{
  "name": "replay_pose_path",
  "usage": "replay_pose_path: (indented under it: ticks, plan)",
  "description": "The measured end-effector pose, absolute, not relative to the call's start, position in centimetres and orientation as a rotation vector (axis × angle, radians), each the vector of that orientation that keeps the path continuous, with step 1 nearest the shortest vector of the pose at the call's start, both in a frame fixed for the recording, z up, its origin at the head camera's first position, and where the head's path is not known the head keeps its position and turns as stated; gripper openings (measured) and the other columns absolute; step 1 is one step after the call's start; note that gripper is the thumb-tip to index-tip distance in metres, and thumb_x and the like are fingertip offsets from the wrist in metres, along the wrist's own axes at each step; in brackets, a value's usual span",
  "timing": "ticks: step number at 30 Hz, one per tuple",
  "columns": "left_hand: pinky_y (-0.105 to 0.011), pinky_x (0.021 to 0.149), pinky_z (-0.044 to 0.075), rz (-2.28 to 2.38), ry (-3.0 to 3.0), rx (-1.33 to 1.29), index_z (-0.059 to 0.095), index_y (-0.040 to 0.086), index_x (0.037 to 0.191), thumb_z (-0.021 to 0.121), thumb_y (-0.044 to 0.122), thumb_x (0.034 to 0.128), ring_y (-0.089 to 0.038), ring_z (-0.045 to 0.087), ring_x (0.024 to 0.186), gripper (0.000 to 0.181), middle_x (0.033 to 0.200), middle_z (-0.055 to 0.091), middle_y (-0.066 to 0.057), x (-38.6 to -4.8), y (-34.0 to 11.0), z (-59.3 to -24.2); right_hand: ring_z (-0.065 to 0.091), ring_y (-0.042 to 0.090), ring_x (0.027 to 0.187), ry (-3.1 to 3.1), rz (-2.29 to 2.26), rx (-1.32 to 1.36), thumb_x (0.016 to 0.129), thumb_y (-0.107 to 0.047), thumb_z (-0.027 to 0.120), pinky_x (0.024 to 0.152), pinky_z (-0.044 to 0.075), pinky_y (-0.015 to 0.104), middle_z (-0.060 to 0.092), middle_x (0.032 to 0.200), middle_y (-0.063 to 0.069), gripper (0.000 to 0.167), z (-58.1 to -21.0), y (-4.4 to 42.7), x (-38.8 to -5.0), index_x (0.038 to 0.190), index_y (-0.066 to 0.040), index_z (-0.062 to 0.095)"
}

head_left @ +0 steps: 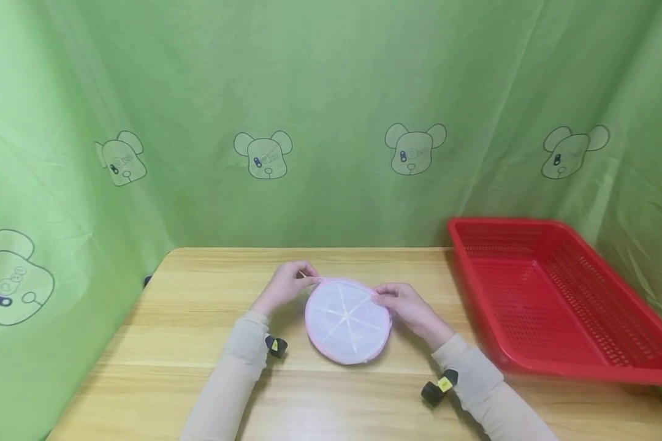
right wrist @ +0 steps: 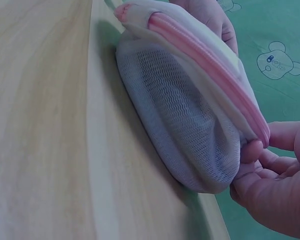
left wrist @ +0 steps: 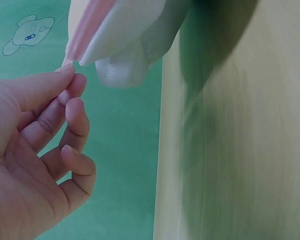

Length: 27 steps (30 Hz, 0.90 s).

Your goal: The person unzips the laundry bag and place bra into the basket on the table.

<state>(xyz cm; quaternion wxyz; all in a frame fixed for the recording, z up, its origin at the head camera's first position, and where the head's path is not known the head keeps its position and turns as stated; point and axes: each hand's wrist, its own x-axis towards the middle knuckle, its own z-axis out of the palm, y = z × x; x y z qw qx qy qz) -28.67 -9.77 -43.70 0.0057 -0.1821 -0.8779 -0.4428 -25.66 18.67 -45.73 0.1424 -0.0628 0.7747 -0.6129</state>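
A round white mesh bag (head_left: 346,321) with a pink zipper edge is held tilted up over the table, its flat face with pale spoke-like lines toward the head camera. The left hand (head_left: 289,285) pinches its upper left edge between thumb and forefinger; in the left wrist view the other fingers of that hand (left wrist: 45,135) are loosely bent. At the upper right edge the right hand (head_left: 410,309) grips the rim. The right wrist view shows the bag's grey mesh side (right wrist: 175,110) and pink zipper (right wrist: 210,65), with the right hand (right wrist: 280,175) pinching the zipper's end.
A red perforated plastic basket (head_left: 529,352) stands at the right of the wooden table (head_left: 198,306). Green curtains (head_left: 331,73) printed with bear heads hang behind the table and on both sides. Each wrist carries a small black device.
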Motion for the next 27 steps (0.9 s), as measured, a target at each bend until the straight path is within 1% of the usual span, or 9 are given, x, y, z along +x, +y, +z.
replay_pose_path:
  ticks: [3,10,15,22,27]
  plan:
    - [-0.027,0.074,0.052,-1.387,-2.747,-0.568,0.069,0.011,0.091,0.069,0.014,0.0881,-0.014,0.061,0.078,0.005,0.092,0.069,-0.006,-28.62,-9.83,-43.57,0.061,0.007,0.081,2.223,-1.774,-0.180,0.093,-0.006,0.059,0.075,0.053,0.019,0.067,0.092,0.002,0.037,-45.77,18.62,-25.68,0.121,0.017,0.052]
    - [-0.028,0.075,0.052,-1.396,-2.746,-0.555,0.069,0.011,0.091,0.069,0.015,0.0883,-0.015,0.061,0.080,0.005,0.092,0.069,-0.005,-28.62,-10.18,-43.50,0.061,0.008,0.082,2.211,-1.806,-0.130,0.094,-0.005,0.057,0.075,0.054,0.019,0.065,0.099,0.009,0.039,-45.82,18.48,-25.61,0.124,0.018,0.049]
    - [-0.028,0.076,0.052,-1.385,-2.753,-0.530,0.069,0.011,0.091,0.070,0.015,0.0879,-0.014,0.061,0.081,0.005,0.092,0.069,-0.004,-28.76,-10.52,-43.58,0.061,0.007,0.082,2.194,-1.850,-0.089,0.093,-0.005,0.058,0.074,0.054,0.019,0.065,0.099,0.009,0.040,-45.76,18.52,-25.58,0.125,0.018,0.049]
    - [-0.027,0.077,0.052,-1.370,-2.760,-0.531,0.069,0.012,0.091,0.070,0.014,0.0875,-0.014,0.062,0.081,0.004,0.093,0.070,-0.005,-28.85,-10.57,-43.43,0.062,0.007,0.083,2.175,-1.868,-0.072,0.093,-0.005,0.058,0.076,0.054,0.018,0.065,0.103,0.010,0.042,-45.61,18.38,-25.53,0.126,0.018,0.048]
    - [-0.028,0.077,0.052,-1.364,-2.769,-0.522,0.069,0.011,0.090,0.070,0.014,0.0875,-0.015,0.062,0.082,0.004,0.093,0.070,-0.005,-28.87,-10.59,-43.35,0.061,0.006,0.081,2.154,-1.887,-0.059,0.093,-0.004,0.058,0.074,0.054,0.018,0.064,0.098,0.006,0.042,-45.35,18.26,-25.40,0.126,0.019,0.047]
